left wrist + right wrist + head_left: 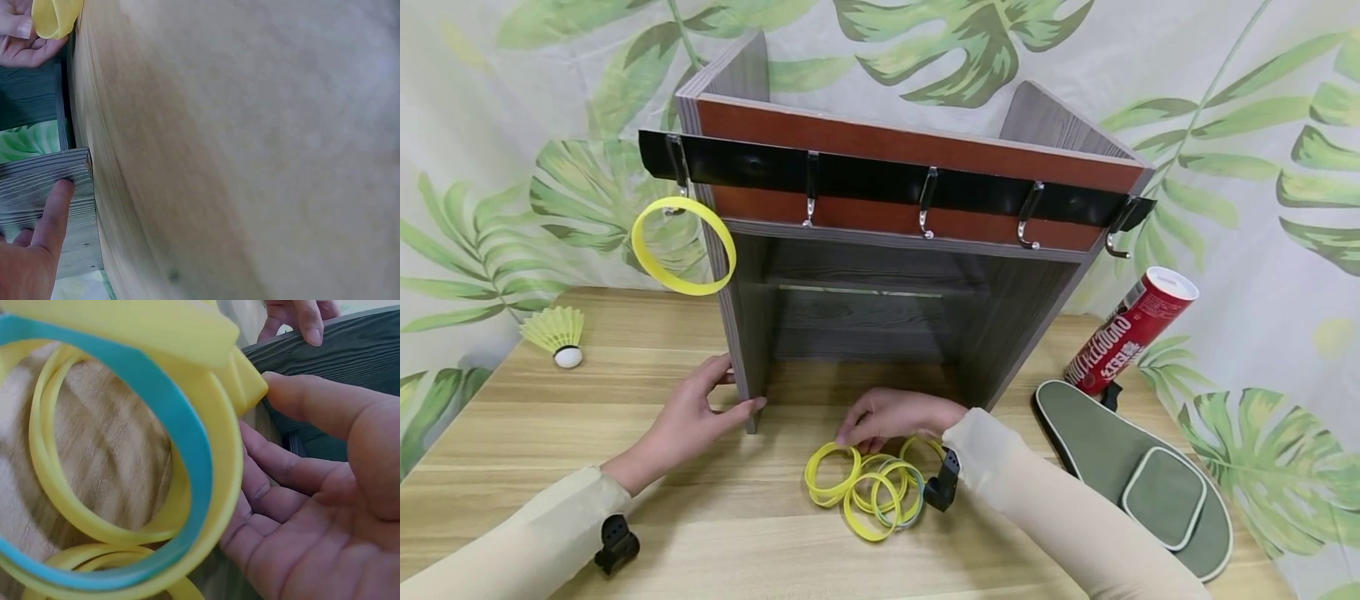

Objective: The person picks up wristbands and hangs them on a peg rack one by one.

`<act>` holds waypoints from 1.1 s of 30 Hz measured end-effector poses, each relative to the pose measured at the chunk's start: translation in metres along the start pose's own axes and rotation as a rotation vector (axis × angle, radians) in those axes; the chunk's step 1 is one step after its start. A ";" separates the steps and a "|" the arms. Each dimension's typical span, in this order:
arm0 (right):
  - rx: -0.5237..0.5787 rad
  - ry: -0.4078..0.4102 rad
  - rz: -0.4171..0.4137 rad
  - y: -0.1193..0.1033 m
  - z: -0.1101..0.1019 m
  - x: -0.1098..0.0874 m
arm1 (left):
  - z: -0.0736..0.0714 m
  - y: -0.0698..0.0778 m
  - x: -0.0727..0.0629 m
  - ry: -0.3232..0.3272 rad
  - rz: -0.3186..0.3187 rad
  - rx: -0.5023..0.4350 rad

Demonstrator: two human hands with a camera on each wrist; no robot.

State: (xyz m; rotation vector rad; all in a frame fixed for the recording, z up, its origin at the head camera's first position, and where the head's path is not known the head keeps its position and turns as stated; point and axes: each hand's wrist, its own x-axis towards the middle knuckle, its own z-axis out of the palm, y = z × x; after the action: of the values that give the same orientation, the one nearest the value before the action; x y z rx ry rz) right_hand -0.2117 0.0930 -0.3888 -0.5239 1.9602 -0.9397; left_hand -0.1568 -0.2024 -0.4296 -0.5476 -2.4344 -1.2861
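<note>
A dark wood-grain stand point(745, 308) carries a black rail of chrome hooks point(872, 177) across its reddish front. From the leftmost hook hangs a yellow ring point(727, 250). My left hand point(681, 425) holds the foot of the stand's left side panel, thumb across the front edge; the left wrist view shows a finger point(55, 215) against the wood-grain board. With thumb and fingertips, my right hand point(898, 414) pinches a yellow ring point(55, 19) at the pile. Several yellow rings point(874, 536) and a blue one point(181, 419) lie together on the table before the stand.
At the left lies a yellow shuttlecock point(560, 333). A red snack can point(1131, 332) leans on the right, just behind a green paddle-shaped case point(1097, 429) with white trim. Leaf-patterned cloth point(1225, 167) hangs behind the wooden table point(715, 542).
</note>
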 end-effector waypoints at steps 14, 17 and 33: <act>0.111 -0.052 0.020 0.007 -0.002 0.005 | 0.000 0.001 -0.001 -0.005 -0.001 -0.025; 0.118 -0.039 0.010 0.006 -0.003 0.004 | 0.000 0.000 0.000 -0.003 -0.005 -0.025; 0.011 0.028 -0.086 -0.005 -0.003 -0.004 | 0.000 0.001 0.001 -0.003 -0.001 -0.038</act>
State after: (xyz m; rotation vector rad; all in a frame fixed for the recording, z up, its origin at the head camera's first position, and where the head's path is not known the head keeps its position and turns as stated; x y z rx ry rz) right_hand -0.2120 0.0942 -0.3818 -0.5952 1.9702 -1.0155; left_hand -0.1574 -0.2013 -0.4286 -0.5586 -2.4171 -1.3354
